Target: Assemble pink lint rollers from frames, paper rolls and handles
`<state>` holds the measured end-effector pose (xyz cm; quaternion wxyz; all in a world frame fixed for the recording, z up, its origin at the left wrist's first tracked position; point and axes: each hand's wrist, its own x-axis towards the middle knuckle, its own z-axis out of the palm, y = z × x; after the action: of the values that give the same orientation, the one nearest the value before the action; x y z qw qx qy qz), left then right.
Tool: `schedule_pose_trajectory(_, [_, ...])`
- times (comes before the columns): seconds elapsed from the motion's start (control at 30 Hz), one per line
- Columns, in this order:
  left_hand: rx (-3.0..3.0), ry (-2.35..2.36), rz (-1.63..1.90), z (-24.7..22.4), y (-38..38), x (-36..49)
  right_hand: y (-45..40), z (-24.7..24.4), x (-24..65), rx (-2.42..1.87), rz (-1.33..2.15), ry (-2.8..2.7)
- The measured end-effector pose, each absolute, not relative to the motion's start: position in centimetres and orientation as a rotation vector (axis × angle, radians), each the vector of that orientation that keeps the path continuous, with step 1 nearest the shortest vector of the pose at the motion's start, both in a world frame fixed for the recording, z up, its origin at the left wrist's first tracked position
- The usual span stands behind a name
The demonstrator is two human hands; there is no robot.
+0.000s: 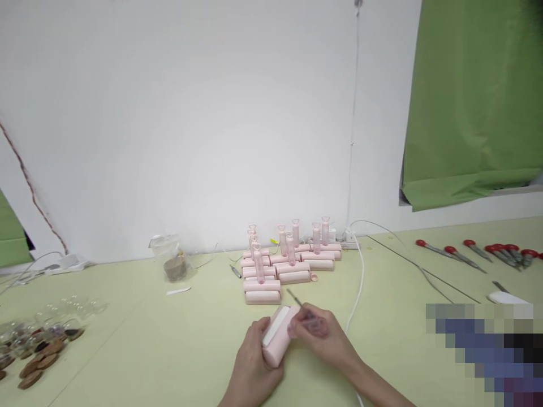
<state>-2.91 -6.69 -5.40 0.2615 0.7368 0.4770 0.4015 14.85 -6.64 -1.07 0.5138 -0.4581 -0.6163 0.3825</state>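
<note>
My left hand (253,367) is wrapped round a pink case with a pale strip along it (280,336), held tilted just above the table. At the right side of this case, my right hand (328,339) has its fingers closed round a thin dark-tipped tool (293,296), which points up and left. Something see-through and pinkish (316,325) also shows in the right hand; whether it belongs to the tool or to the case is unclear. Beyond my hands stand several similar pink cases (263,297) in a cluster, many with a clear pink upright piece (258,264) on top.
A clear bag with brown contents (175,265) stands back left, near a white strip (178,291). Glass domes (55,316) and brown discs (36,367) lie far left. Red-ended tools (466,257) lie right. A white cable (360,282) runs past my right hand.
</note>
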Motion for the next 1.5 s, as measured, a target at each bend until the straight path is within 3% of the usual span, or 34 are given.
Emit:
schedule_pose_trajectory(0.23, [1.986, 1.539, 0.9, -3.2, -4.2, -9.0, -6.0, 2.1, 17.9, -0.991, 0.843, -1.013])
schedule_pose_trajectory(0.43, [1.686, 1.326, 1.339, -0.8, -4.2, -7.5, -6.1, 1.8, 17.3, -0.919, 0.982, -1.159])
schedule_pose_trajectory(0.6, [0.925, 0.576, 0.703, -0.2, -5.5, -1.6, -7.1, 1.7, 16.3, -0.838, 1.056, -1.42])
schedule_pose_trajectory(0.8, [0.921, 0.71, 0.928, -3.1, -6.3, 0.7, -6.7, -0.4, 14.4, -1.014, 1.092, -1.195])
schedule_pose_trajectory(1.07, [0.94, 0.604, 0.686, -3.1, -7.3, -1.5, -6.4, -0.4, 16.4, -0.875, 1.575, -1.165])
schedule_pose_trajectory(1.17, [0.977, 0.594, 0.7, -3.2, -7.3, -1.3, -5.7, 0.7, 17.8, -1.002, 1.333, -1.234])
schedule_pose_trajectory(1.33, [1.002, 0.829, 0.882, -3.0, -6.5, -0.7, -2.9, -0.3, 21.4, -1.692, 0.344, -1.534])
schedule_pose_trajectory(1.5, [1.205, 1.073, 0.941, -3.1, -6.0, -0.9, -1.6, -2.3, 24.8, -1.995, 0.08, -1.552])
